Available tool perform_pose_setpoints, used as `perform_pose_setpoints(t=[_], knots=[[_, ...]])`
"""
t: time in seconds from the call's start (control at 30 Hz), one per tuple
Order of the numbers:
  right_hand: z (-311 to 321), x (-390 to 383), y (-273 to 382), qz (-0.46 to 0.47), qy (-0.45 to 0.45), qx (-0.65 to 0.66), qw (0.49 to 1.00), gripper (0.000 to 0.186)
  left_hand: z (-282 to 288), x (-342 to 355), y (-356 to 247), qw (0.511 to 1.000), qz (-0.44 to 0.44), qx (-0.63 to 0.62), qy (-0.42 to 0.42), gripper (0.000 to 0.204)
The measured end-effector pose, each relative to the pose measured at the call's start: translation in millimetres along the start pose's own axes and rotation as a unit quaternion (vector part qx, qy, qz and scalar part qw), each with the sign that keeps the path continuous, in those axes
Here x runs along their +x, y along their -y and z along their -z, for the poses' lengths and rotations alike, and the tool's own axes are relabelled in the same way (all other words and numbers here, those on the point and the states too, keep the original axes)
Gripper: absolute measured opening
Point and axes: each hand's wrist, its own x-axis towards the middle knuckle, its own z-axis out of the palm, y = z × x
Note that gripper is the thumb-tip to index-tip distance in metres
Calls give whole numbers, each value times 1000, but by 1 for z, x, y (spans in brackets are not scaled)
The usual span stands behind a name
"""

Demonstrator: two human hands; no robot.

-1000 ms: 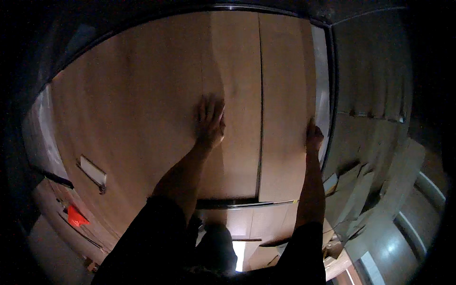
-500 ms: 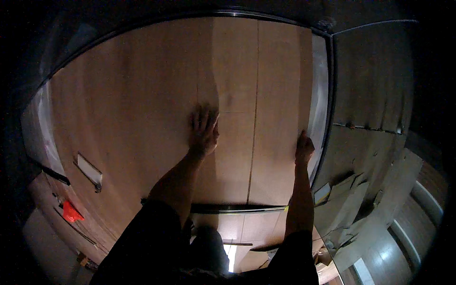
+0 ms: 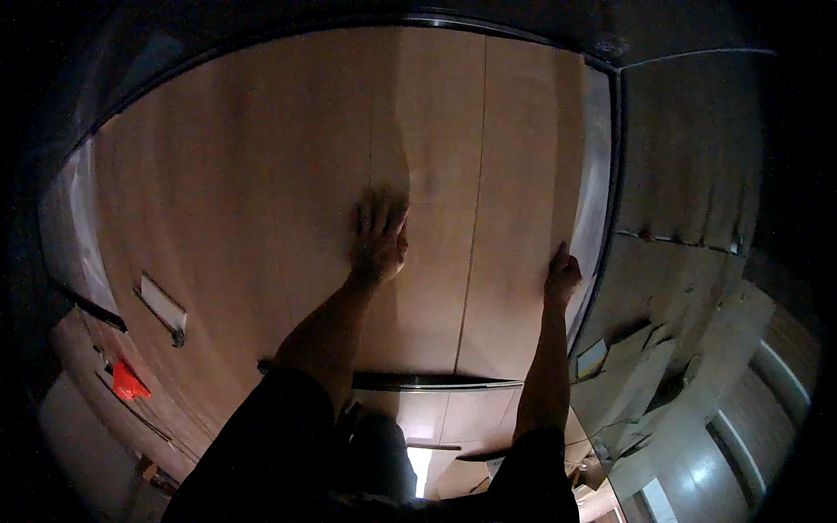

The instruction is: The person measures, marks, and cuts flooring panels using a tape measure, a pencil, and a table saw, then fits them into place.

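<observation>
Scene: a person leans over a stack of large pale wood panels [image 3: 261, 218] in dim light, both arms stretched to the far side.
Left hand: the left hand [image 3: 380, 237] lies flat, fingers spread, palm down on the top panel near a seam [image 3: 475, 235] running near to far; its grip is wide and holds nothing.
Right hand: the right hand [image 3: 562, 275] curls over the panel's right edge [image 3: 595, 209], grip narrow and closed around that edge.
Panel position: the top panel fills the middle of the view, its near end at a dark metal rail [image 3: 436, 382], its right edge beside a grey wall [image 3: 689, 166].
Around it: a small white tag [image 3: 163, 305] and a red piece [image 3: 128, 382] sit at the left; cardboard scraps [image 3: 636, 375] lie at the lower right.
Risk: the flat palm has only friction, so the panel could slide or tilt; fingers wrapped on the right edge could be pinched against the wall if it shifts right; poor light makes the edge hard to judge.
</observation>
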Motion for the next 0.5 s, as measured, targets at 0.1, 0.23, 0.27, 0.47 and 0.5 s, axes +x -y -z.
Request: perform_pose_setpoints(t=[0.1, 0.23, 0.27, 0.47, 0.5], knots=[[-2, -3, 3, 11, -13, -42, 999, 57, -3, 0, 3, 1000, -4, 4, -10, 75], [8, -13, 24, 33, -43, -107, 993, 48, -4, 0, 2, 1000, -14, 1, -26, 71], [4, -13, 22, 39, -44, -84, 995, 46, -8, 0, 3, 998, -28, -8, -51, 71], [-15, -14, -61, 62, -70, -147, 985, 46, -29, -6, -10, 997, -44, 13, -69, 67], [-16, -16, -70, 52, -61, -119, 990, 44, -37, -17, -9, 997, -48, 18, -60, 66]])
